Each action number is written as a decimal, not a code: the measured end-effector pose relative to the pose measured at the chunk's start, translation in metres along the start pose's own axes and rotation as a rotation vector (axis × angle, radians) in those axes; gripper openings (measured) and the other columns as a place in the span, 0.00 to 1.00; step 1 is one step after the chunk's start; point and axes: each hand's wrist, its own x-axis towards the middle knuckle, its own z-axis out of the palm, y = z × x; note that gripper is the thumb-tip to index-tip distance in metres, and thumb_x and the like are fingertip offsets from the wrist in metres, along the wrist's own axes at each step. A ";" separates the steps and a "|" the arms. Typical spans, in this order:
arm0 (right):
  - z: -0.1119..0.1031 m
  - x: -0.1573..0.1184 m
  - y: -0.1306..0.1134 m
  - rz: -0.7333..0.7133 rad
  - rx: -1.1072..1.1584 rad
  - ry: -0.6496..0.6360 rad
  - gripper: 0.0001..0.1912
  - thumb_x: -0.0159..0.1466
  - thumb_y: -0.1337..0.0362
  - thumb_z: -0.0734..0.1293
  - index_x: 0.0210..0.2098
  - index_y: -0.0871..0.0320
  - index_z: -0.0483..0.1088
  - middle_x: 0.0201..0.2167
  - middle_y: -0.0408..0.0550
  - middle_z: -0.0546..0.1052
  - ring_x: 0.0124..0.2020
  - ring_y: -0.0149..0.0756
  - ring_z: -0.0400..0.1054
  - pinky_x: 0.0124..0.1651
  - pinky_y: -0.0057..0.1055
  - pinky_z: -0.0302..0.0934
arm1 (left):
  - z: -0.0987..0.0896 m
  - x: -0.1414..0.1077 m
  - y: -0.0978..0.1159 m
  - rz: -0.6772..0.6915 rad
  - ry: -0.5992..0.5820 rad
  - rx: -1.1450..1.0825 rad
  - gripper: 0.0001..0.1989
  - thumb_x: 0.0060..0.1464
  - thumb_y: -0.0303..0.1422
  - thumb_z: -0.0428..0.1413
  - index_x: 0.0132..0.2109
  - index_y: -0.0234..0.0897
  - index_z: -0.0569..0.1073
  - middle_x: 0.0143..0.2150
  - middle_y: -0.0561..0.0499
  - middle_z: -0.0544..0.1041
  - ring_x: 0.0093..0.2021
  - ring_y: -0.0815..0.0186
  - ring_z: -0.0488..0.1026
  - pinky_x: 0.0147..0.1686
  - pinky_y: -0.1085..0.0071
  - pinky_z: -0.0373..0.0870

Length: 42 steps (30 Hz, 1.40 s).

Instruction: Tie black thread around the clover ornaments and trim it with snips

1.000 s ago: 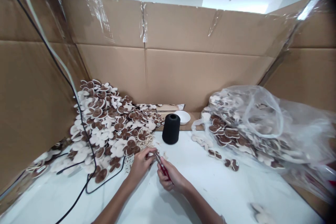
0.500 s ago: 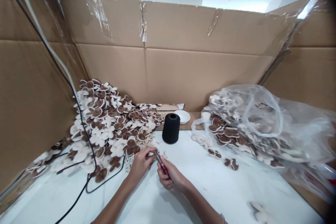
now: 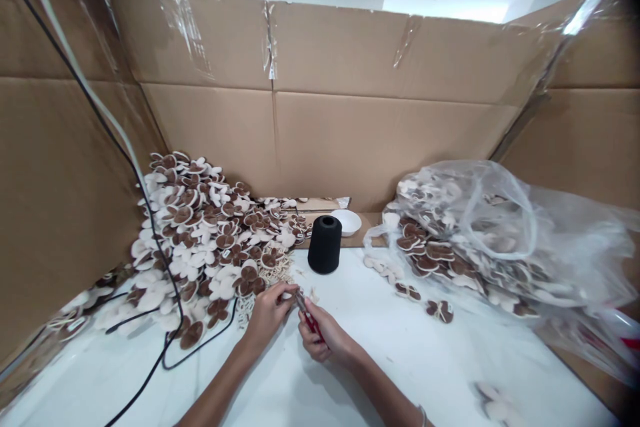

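My right hand is wrapped round the red handles of a pair of pliers, whose metal jaws point up and left. At the jaw tips, the fingers of my left hand pinch something small that I cannot make out. Both hands are close together above the white table. A heap of brown and white flower-shaped felt pieces lies to the left of my left hand, with a tangle of cream cords at its near edge. Just beyond my hands stands a black thread cone.
A white bowl stands behind the cone. On the right, a clear plastic bag spills more felt pieces; two tied ones lie before it. A black cable crosses the left side. Cardboard walls enclose the table.
The view has shifted very slightly. My hands stay in nearly the same place, with the plier jaws still at my left fingertips.
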 end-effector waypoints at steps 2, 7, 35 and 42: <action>-0.001 0.002 0.002 -0.043 0.003 -0.003 0.26 0.70 0.45 0.45 0.26 0.55 0.54 0.10 0.31 0.52 0.07 0.22 0.34 0.10 0.18 0.29 | 0.001 0.000 0.000 -0.034 0.005 -0.022 0.10 0.49 0.25 0.56 0.39 0.37 0.78 0.38 0.48 0.82 0.38 0.62 0.78 0.40 0.70 0.73; -0.005 0.008 0.010 -0.159 -0.021 -0.048 0.25 0.65 0.39 0.52 0.28 0.54 0.54 0.10 0.30 0.53 0.07 0.22 0.35 0.10 0.18 0.30 | 0.003 -0.001 0.002 -0.111 0.011 -0.065 0.07 0.49 0.28 0.57 0.37 0.36 0.78 0.36 0.48 0.82 0.36 0.61 0.78 0.37 0.69 0.73; -0.001 0.019 0.018 -0.488 0.007 0.060 0.31 0.53 0.33 0.64 0.28 0.55 0.57 0.10 0.28 0.51 0.09 0.18 0.34 0.13 0.20 0.29 | 0.002 0.003 0.013 -0.190 -0.057 -0.188 0.14 0.51 0.36 0.60 0.45 0.36 0.78 0.42 0.45 0.81 0.36 0.62 0.76 0.38 0.68 0.73; 0.000 0.014 0.014 -0.468 0.041 0.001 0.30 0.52 0.34 0.65 0.28 0.56 0.57 0.09 0.28 0.52 0.09 0.18 0.34 0.13 0.21 0.28 | 0.000 0.005 0.014 -0.222 -0.026 -0.331 0.16 0.47 0.37 0.62 0.43 0.34 0.79 0.43 0.42 0.81 0.42 0.57 0.77 0.43 0.64 0.75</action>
